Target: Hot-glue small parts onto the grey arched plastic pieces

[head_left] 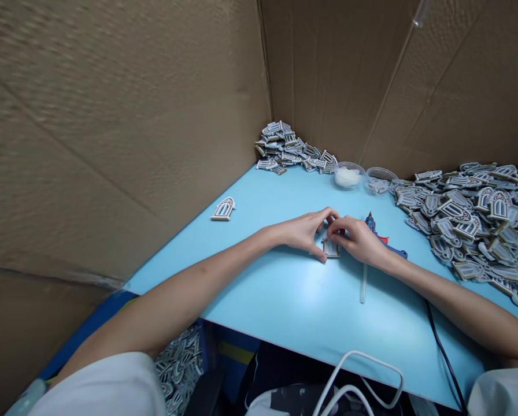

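A small white arched window-shaped piece with brown trim lies on the blue table, partly covered by my fingers. My left hand curves around its left side, thumb near the lower corner and fingers at the top, holding it. Over the upper part of the piece, my right hand has its fingertips pinched together; whatever is in the pinch is hidden. Just beyond the right hand lies a blue glue gun, partly covered by that hand. A translucent glue stick shows below the right wrist.
A single arched piece lies to the left. Heaps of such pieces stand at the back and right. Two clear tubs sit at the back. Cardboard walls enclose the table; a black cable crosses the right side.
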Available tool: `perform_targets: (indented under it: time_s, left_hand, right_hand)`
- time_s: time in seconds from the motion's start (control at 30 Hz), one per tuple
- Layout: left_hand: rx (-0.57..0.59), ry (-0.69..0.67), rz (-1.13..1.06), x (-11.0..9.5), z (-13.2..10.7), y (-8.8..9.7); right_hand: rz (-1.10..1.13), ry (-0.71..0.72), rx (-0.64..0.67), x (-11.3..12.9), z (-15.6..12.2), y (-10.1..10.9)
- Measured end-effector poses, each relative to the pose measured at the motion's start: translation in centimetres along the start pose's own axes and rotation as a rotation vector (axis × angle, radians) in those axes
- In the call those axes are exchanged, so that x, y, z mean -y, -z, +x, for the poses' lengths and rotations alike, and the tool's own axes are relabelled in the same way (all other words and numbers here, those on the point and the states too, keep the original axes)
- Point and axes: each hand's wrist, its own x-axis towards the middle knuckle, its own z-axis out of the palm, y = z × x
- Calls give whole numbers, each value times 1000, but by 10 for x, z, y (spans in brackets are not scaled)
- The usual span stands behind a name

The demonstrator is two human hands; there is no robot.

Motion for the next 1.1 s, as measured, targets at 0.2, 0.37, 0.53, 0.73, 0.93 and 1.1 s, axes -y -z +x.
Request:
perform_targets:
  time_s: [0.2, 0.37, 0.53, 0.73, 0.93, 1.1]
  left_hand:
    - [-1, -20, -13, 0, 0, 0]
    - [-13, -8, 25, 0, 0, -1]
    - [-14, 6, 28, 1, -1, 0]
    - [77, -86, -44, 1, -3, 12]
    - [17, -98, -23, 2, 1, 4]
    - [-26, -37, 1, -1, 2, 1]
  right_hand:
    - [-27, -28, 5, 0, 0, 2]
    - [-73, 72, -4, -4, -2, -9]
    - [-188, 73, -63, 4, -3, 6]
    - [-566, -206, 143, -6, -34, 85]
    - [-471, -288, 253, -32, -73, 68]
    - [-194, -248, 61, -42, -80, 52]
